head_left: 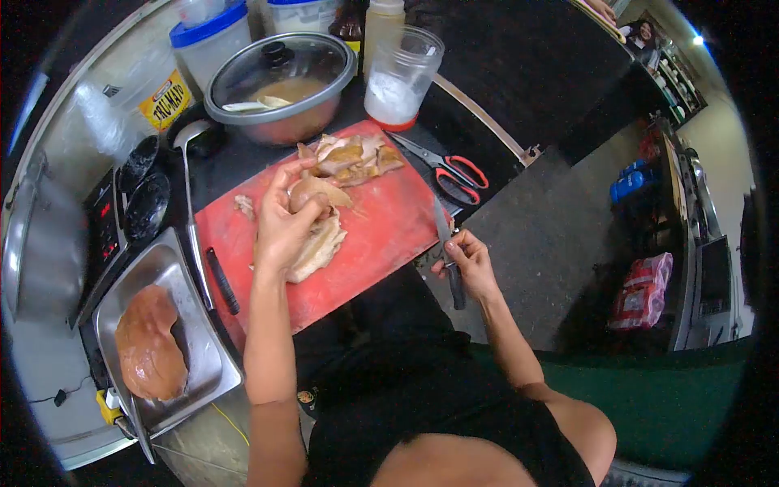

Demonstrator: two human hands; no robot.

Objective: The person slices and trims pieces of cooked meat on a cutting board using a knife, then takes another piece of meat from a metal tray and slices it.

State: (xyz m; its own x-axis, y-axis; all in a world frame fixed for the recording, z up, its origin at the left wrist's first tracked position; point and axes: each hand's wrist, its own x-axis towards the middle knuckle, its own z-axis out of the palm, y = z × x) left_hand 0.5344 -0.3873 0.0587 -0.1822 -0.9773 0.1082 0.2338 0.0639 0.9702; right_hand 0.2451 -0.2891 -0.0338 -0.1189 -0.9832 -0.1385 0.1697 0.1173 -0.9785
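Note:
A piece of brownish cooked meat [329,192] is pinched in my left hand [284,219], just above the red cutting board [381,227]. Below that hand lies a larger pale chunk of meat [318,252], partly hidden by it. Sliced meat pieces [353,158] are heaped at the board's far edge. My right hand [468,264] is closed round a small knife [454,282], off the board's right edge with the blade pointing away from me. A slim black handle [221,280] rests on the board's left side.
Red-handled scissors [456,177] lie right of the board, near a clear container [398,89] of white contents. A lidded bowl [243,114] stands behind. On the left are a ladle [189,174] and a metal tray [219,357] holding a large meat piece [152,342].

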